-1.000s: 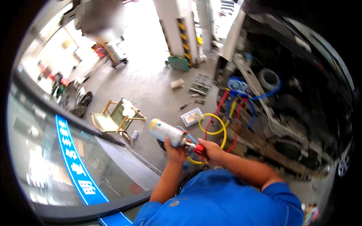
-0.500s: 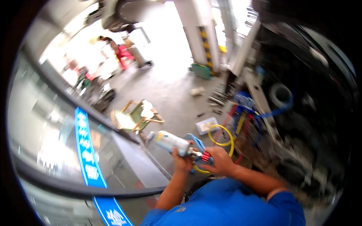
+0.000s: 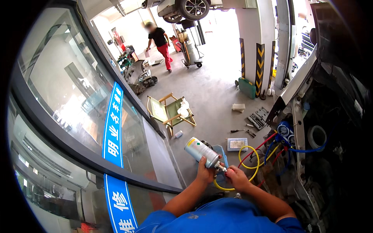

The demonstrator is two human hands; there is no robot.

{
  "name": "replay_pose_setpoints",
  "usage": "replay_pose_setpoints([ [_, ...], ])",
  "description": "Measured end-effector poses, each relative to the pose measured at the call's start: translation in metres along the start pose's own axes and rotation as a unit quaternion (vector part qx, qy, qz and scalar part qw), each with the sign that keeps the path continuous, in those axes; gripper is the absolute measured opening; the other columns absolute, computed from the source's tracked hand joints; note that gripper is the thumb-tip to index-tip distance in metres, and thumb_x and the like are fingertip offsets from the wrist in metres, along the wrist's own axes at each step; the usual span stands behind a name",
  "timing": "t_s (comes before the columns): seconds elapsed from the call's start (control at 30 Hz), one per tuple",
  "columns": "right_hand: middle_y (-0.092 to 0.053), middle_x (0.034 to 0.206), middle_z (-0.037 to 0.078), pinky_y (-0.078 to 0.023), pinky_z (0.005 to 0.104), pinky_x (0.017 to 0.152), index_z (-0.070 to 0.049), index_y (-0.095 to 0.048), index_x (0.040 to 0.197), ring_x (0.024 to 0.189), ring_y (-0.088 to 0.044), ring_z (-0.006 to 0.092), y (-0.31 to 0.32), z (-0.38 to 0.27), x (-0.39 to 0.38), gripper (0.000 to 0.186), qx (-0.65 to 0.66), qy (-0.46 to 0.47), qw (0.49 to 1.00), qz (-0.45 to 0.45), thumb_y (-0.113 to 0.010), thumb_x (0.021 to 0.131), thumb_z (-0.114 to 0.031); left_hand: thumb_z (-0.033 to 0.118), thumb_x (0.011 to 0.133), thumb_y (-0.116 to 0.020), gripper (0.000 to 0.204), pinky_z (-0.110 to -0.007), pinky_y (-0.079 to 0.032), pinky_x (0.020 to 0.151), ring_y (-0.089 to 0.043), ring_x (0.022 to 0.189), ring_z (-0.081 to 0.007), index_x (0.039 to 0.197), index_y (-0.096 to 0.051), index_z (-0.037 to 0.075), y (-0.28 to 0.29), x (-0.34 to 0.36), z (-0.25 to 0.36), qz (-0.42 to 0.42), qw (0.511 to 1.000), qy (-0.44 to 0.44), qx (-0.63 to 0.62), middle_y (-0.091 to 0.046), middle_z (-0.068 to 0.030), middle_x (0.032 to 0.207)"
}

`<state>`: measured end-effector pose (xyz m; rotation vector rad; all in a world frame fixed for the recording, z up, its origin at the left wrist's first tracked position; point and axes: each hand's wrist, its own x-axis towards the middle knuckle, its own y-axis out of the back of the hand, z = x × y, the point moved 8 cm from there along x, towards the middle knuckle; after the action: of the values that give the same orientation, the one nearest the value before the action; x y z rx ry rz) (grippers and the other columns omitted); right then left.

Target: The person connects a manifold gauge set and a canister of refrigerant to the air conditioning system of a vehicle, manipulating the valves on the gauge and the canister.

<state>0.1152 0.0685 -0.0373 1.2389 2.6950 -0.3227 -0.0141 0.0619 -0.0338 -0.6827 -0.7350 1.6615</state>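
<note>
A silver aerosol-type can (image 3: 201,152) with a yellow band lies tilted in front of me, its base toward the upper left. My left hand (image 3: 206,171) is closed around its lower end, where a metal valve fitting (image 3: 220,167) is attached. At that fitting's red knob (image 3: 230,171), my right hand (image 3: 238,179) has its fingers closed, covering part of it. A yellow hose (image 3: 258,163) loops beside and below my hands. Behind the can is a light-blue bin (image 3: 221,150), partly hidden.
To the right are a blue manifold gauge set (image 3: 286,133) and an open engine bay (image 3: 307,167). A folding chair (image 3: 171,112), an open socket set (image 3: 258,118) and a flat case (image 3: 237,144) are on the floor. Glass panels (image 3: 70,105) line the left. Farther off, a person (image 3: 158,40) walks.
The view has swung, so the surroundings sit farther right and lower. My right hand's fingers have closed over the red knob, which showed more fully before. The can stays in my left hand.
</note>
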Motion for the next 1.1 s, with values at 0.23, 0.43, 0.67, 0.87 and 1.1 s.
replay_pose_setpoints([
  [0.23,-0.052,0.065,0.008,-0.040,0.0355,0.061,-0.004,-0.054,0.087,0.057,-0.051,0.0248,-0.023,0.001,0.005,0.038,0.015,-0.019,0.999,0.023,-0.048,0.088,-0.041,0.056,0.081,-0.051,0.060,-0.038,-0.053,0.068,-0.063,0.077,-0.0261,0.112,-0.047,0.006,0.009,0.015,0.020,-0.024,1.000,0.013,0.010,-0.059,-0.0153,0.101],
  [0.43,-0.048,0.058,0.004,-0.039,0.0345,0.058,-0.006,-0.053,0.088,0.050,-0.046,0.0224,-0.037,0.001,0.029,0.031,0.058,-0.003,0.998,0.020,-0.058,0.085,-0.037,0.052,0.080,-0.054,0.057,-0.039,-0.053,0.071,-0.063,0.077,-0.0261,0.113,-0.046,0.006,0.021,0.027,0.028,-0.060,0.996,0.061,-0.009,-0.059,-0.0153,0.102],
  [0.67,-0.050,0.059,0.008,-0.041,0.0356,0.055,-0.006,-0.054,0.084,0.055,-0.052,0.0246,-0.039,-0.077,0.015,0.030,-0.384,0.244,0.855,0.250,-0.064,0.078,-0.035,0.052,0.083,-0.049,0.061,-0.040,-0.051,0.073,-0.062,0.082,-0.0281,0.114,-0.045,-0.001,0.038,0.048,0.032,-0.061,0.994,0.069,0.061,-0.059,-0.0163,0.098],
  [0.87,-0.047,0.057,0.004,-0.040,0.0304,0.051,-0.007,-0.050,0.081,0.051,-0.048,0.0205,-0.073,0.013,0.047,0.031,0.146,0.034,0.989,-0.014,-0.056,0.085,-0.037,0.054,0.079,-0.052,0.057,-0.037,-0.053,0.062,-0.061,0.073,-0.0262,0.104,-0.050,0.004,0.022,0.035,0.038,-0.139,0.984,0.112,-0.027,-0.060,-0.0144,0.094],
  [1.1,-0.050,0.061,0.007,-0.040,0.0361,0.054,-0.006,-0.051,0.084,0.055,-0.050,0.0194,-0.036,-0.022,0.014,0.037,-0.191,0.168,0.935,0.246,-0.051,0.088,-0.042,0.055,0.083,-0.049,0.057,-0.036,-0.054,0.056,-0.061,0.068,-0.0246,0.109,-0.049,0.005,0.022,0.047,0.018,-0.043,0.987,0.149,0.046,-0.058,-0.0150,0.098],
])
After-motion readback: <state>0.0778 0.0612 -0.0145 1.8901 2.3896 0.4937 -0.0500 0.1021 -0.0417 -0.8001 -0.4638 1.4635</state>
